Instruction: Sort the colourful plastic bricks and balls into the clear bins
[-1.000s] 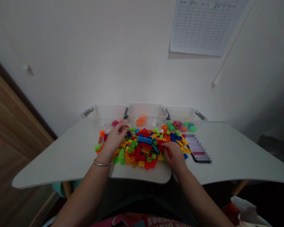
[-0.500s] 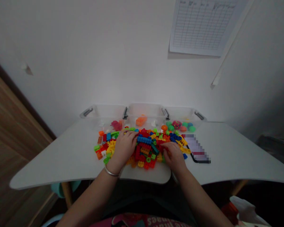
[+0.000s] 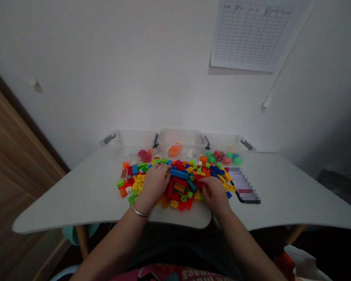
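A heap of colourful plastic building bricks [image 3: 179,187] lies in the middle of the white table. My left hand [image 3: 155,184] rests on the heap's left half, its fingertips close to a long blue brick [image 3: 179,174]. My right hand [image 3: 215,195] is down on the heap's right side, with its fingers curled among red and yellow bricks. Whether either hand holds a brick is hidden by the fingers. A metal bangle [image 3: 139,211] circles my left wrist.
Along the white table's [image 3: 76,199] far edge stand several clear plastic bins; the middle bin [image 3: 179,140] holds an orange piece, and the right bin [image 3: 224,143] holds round coloured pieces. A pixelated phone [image 3: 243,185] lies right of the heap. A wall stands behind.
My left hand has moved right and nearer me across the heap, uncovering bricks on the left side. My right hand has stayed in nearly the same place.
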Demonstrator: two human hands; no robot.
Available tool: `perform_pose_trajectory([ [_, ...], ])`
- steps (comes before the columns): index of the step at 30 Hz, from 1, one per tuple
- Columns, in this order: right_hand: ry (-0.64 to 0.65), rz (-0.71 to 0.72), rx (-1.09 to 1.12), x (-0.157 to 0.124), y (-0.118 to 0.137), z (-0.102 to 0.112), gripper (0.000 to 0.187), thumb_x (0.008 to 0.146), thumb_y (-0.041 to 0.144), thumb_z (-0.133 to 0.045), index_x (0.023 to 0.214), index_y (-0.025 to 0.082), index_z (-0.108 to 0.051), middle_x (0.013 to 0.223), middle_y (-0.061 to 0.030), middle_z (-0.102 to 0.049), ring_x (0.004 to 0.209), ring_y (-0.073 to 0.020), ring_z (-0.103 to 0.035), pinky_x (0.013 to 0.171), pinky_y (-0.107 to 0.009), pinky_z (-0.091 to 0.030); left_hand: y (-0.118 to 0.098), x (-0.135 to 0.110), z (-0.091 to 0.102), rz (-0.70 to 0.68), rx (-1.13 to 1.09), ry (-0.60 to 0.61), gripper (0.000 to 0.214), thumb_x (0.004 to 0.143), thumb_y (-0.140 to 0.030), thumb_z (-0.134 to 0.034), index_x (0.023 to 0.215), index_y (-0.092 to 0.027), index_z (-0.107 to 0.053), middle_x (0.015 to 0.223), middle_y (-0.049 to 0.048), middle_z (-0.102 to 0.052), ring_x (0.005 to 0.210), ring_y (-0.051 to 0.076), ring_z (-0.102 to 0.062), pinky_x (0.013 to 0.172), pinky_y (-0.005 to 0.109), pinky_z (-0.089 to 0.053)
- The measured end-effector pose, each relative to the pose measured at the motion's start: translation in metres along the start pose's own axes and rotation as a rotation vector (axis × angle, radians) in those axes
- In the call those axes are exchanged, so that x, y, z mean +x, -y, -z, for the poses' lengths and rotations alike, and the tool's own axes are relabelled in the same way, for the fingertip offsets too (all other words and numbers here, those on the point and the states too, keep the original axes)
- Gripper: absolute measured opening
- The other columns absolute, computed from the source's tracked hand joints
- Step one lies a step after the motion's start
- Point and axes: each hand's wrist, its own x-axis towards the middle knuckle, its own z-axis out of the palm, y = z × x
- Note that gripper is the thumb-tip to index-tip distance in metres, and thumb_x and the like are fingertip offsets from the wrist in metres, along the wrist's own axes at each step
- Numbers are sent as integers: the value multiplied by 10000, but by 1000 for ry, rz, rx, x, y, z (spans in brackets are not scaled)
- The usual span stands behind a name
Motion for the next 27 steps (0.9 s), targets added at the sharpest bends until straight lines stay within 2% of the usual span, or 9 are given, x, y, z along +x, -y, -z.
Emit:
perform_pose_trajectory([
  [3, 2, 0, 0, 0, 0, 0, 206, 869, 126, -467, 989, 199, -618, 906, -62, -683, 884, -214, -604, 817, -378, -496, 2, 0, -1, -6, 0, 18, 256, 850, -205, -565, 1086, -173, -658, 1067, 97, -703, 1018, 256, -606, 934, 422, -468],
  [6, 4, -2, -2, 0, 0, 0, 211, 862, 118, -471, 988, 201, -619, 909, -59, -685, 886, -213, -605, 817, -372, -496, 3, 1, -2, -14, -7, -5, 304, 849, -207, -570, 1144, -171, -632, 1106, 102, -681, 1030, 251, -602, 932, 415, -479],
  [9, 8, 0, -1, 0, 0, 0, 217, 861, 111, -470, 992, 198, -620, 908, -57, -688, 888, -212, -604, 817, -369, -496, 3, 2, -3, -103, 20, -47, 394, 840, -166, -572, 1232, -207, -595, 1228, 110, -621, 1100, 253, -575, 950, 423, -474],
  [12, 8, 5, 3, 1, 0, 0, 216, 865, 112, -470, 996, 196, -619, 909, -55, -690, 886, -209, -603, 820, -367, -495, 4, 3, -5, -195, 77, -61, 375, 842, -141, -565, 1191, -262, -630, 1279, 99, -596, 1130, 263, -557, 956, 454, -468],
  [17, 3, -3, -2, 1, 1, 1, 206, 866, 113, -475, 986, 197, -620, 907, -55, -688, 884, -207, -601, 816, -363, -495, 1, 4, -5, -230, 87, -60, 353, 869, -153, -532, 1199, -244, -622, 1188, 93, -647, 1077, 244, -573, 932, 436, -478],
  [27, 15, -21, 0, 0, 1, 1, 218, 867, 135, -463, 989, 203, -630, 908, -62, -689, 886, -215, -612, 812, -385, -503, -2, 4, 6, -175, 85, -22, 247, 863, -160, -516, 1060, -189, -663, 1036, 94, -686, 998, 253, -594, 870, 416, -478],
])
